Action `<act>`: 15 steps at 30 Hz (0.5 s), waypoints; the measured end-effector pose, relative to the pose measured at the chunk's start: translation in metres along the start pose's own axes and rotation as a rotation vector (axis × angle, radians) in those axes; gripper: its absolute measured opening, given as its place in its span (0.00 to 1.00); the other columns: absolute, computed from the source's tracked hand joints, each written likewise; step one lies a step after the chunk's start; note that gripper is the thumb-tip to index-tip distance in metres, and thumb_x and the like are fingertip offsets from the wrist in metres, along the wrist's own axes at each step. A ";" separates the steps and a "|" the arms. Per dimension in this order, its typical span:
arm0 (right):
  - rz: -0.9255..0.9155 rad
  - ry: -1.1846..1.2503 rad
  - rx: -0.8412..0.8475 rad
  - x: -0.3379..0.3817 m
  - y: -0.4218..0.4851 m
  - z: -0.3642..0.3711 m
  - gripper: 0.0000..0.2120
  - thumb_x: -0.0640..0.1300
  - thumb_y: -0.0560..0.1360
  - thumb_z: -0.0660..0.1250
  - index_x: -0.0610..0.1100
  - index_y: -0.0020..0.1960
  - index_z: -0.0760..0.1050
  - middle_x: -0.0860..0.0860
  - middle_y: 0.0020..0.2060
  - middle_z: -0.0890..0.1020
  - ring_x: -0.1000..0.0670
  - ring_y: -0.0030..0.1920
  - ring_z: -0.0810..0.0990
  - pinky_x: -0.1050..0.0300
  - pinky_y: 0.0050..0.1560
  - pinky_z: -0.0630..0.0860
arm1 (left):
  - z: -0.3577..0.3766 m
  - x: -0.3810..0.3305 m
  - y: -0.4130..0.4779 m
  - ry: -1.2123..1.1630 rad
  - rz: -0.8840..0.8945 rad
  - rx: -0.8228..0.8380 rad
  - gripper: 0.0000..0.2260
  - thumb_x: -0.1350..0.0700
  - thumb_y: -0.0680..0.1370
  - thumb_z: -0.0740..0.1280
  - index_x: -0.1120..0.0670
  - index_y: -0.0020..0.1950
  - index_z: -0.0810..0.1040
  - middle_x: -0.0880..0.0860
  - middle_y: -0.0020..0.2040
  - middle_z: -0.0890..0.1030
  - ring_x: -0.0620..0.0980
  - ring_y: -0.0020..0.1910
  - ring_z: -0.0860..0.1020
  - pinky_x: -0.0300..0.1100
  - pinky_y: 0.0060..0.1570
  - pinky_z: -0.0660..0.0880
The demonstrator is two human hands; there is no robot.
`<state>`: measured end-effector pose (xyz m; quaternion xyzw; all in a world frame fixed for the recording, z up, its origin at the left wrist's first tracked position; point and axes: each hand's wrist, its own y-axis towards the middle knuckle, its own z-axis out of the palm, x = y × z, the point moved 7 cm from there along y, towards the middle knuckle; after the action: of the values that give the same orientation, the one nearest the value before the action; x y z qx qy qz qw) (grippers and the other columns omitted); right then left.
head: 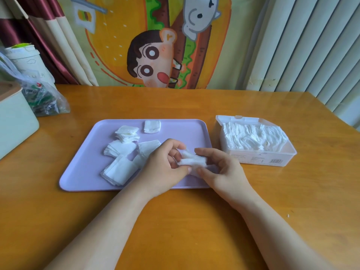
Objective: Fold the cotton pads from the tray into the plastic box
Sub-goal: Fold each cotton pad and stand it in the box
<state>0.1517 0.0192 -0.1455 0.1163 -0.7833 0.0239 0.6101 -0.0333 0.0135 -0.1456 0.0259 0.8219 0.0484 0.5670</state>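
- Reaching in from 6 o'clock, both forearms are crossing the worktop [175, 230] toward the near edge of the purple tray [81, 172].
- The left hand [161, 168] and right hand [224, 172] are meeting over the tray's 4 o'clock corner. Their fingers [176, 146] are curling round one white cotton pad [191, 161] and pinching it from either side, so that it is bunching up between them.
- Loose cotton pads [118, 170] are lying in overlapping heaps across the tray's 9 o'clock half, and a single folded pad [152, 126] is sitting near the 12 o'clock rim.
- At 3 o'clock of the tray, just beside it, the clear plastic box [282, 154] is standing open and holding a packed row of white pads [253, 137].
- At 10 o'clock on the worktop, a plastic bag [44, 100] is slumping beside a pale green container [15, 125].
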 end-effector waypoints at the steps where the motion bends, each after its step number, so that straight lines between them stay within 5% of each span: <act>1: -0.017 -0.022 -0.009 0.001 0.000 0.000 0.19 0.35 0.75 0.76 0.50 0.63 0.83 0.56 0.53 0.87 0.60 0.53 0.85 0.67 0.54 0.78 | 0.001 0.000 -0.001 0.019 0.003 0.014 0.23 0.58 0.73 0.80 0.43 0.63 0.78 0.48 0.46 0.77 0.42 0.36 0.74 0.38 0.43 0.78; 3: -0.049 -0.067 -0.017 0.003 0.000 0.000 0.21 0.28 0.77 0.70 0.49 0.63 0.83 0.57 0.56 0.87 0.61 0.58 0.84 0.67 0.58 0.77 | 0.004 -0.001 -0.001 0.044 0.024 0.048 0.22 0.57 0.72 0.81 0.44 0.63 0.80 0.46 0.41 0.75 0.41 0.33 0.72 0.37 0.41 0.75; 7: -0.040 -0.137 -0.037 0.006 -0.001 0.003 0.24 0.29 0.79 0.64 0.50 0.68 0.80 0.58 0.61 0.85 0.64 0.60 0.81 0.73 0.56 0.74 | 0.004 -0.002 0.000 0.122 0.046 0.054 0.09 0.56 0.73 0.79 0.44 0.48 0.84 0.42 0.30 0.72 0.42 0.30 0.70 0.38 0.35 0.69; 11: 0.000 -0.202 -0.076 0.005 -0.003 0.007 0.26 0.33 0.82 0.62 0.51 0.77 0.72 0.60 0.63 0.80 0.66 0.62 0.77 0.76 0.59 0.71 | 0.003 0.001 0.001 0.135 0.046 0.064 0.10 0.55 0.75 0.77 0.42 0.50 0.83 0.44 0.29 0.75 0.43 0.29 0.73 0.41 0.36 0.71; 15: 0.003 -0.314 -0.011 0.006 -0.009 0.021 0.31 0.32 0.83 0.58 0.48 0.83 0.61 0.45 0.64 0.82 0.60 0.61 0.73 0.53 0.81 0.61 | 0.007 0.002 -0.001 0.159 0.071 0.082 0.09 0.52 0.76 0.73 0.38 0.53 0.81 0.45 0.32 0.76 0.45 0.32 0.74 0.47 0.36 0.73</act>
<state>0.1325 0.0061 -0.1455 0.1142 -0.8693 0.0018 0.4809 -0.0275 0.0132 -0.1497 0.0742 0.8642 0.0369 0.4963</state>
